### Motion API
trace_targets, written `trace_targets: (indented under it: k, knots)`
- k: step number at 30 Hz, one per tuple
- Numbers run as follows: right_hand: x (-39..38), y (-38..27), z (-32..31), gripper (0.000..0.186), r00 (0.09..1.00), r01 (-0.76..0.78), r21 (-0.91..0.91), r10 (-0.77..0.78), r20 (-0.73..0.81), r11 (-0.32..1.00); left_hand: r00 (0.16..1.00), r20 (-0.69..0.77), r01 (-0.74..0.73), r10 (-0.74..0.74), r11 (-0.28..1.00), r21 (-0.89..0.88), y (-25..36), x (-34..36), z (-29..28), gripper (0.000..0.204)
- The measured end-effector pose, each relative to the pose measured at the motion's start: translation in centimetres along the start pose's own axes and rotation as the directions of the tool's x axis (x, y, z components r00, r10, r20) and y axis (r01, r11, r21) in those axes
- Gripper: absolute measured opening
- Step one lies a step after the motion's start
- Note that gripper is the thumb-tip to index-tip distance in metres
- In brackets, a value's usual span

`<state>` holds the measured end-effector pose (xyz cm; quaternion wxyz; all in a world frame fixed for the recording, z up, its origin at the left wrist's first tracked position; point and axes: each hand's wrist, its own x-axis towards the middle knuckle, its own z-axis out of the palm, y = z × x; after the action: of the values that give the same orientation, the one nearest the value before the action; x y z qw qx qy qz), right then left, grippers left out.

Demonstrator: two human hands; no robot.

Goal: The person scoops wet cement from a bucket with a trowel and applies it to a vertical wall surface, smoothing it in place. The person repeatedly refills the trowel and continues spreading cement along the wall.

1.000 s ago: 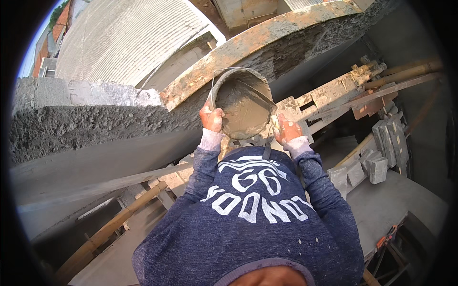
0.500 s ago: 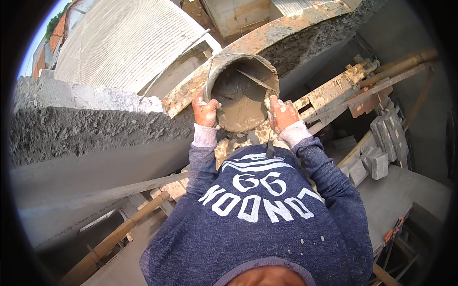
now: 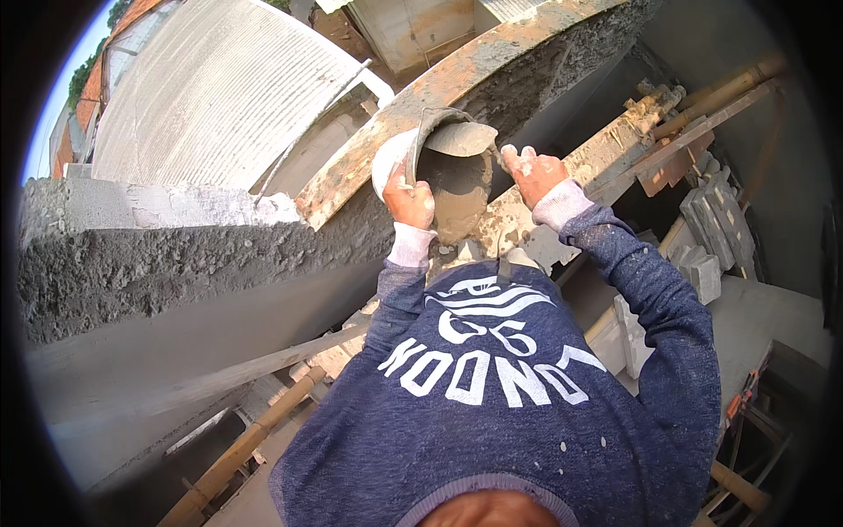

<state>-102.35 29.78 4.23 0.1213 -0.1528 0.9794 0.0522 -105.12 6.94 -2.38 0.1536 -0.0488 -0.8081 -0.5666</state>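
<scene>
Nearest you, your blue sleeves reach up to the pan of wet mortar [image 3: 457,189], tipped on edge against the plastered wall top [image 3: 176,263] and the mortar-caked plank [image 3: 492,70]. Your left hand [image 3: 410,204] has its grip closed on the near rim; your right hand [image 3: 533,172] holds the opposite rim. Expect it heavy, sloppy and slick: keep both rims clamped firmly. Beyond lies a corrugated roof [image 3: 219,97].

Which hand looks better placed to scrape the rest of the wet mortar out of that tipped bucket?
Probably the right hand: it holds the trowel at the mouth of the bucket, just above the wet mortar. The left hand grips the bucket's rim, keeping it tilted.
</scene>
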Motion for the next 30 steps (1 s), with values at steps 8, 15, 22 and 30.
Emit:
trace_targets:
  k: [8,15,22,30]
  knots:
    - [-0.4,-5.0,5.6,0.059,0.926,-0.273,0.295,0.167,0.338,0.916,0.988,-0.005,-0.152,0.152,0.988,-0.018,1.4,0.2,-0.1,0.06]
    - [-1.8,-4.9,3.9,0.043,0.956,-0.168,0.508,0.014,0.292,0.845,0.982,0.093,0.179,-0.162,0.961,-0.213,-3.1,1.2,-3.0,0.057]
    - [-2.0,-4.6,3.2,0.039,0.975,-0.194,0.408,0.131,0.178,0.892,0.997,0.083,0.007,0.005,0.989,-0.145,-1.7,2.2,-3.1,0.057]
    - [-1.2,-4.1,3.6,0.047,0.98,-0.158,0.424,0.193,-0.042,0.892,0.977,0.15,0.191,-0.15,0.929,-0.318,0.1,3.5,-3.4,0.055]
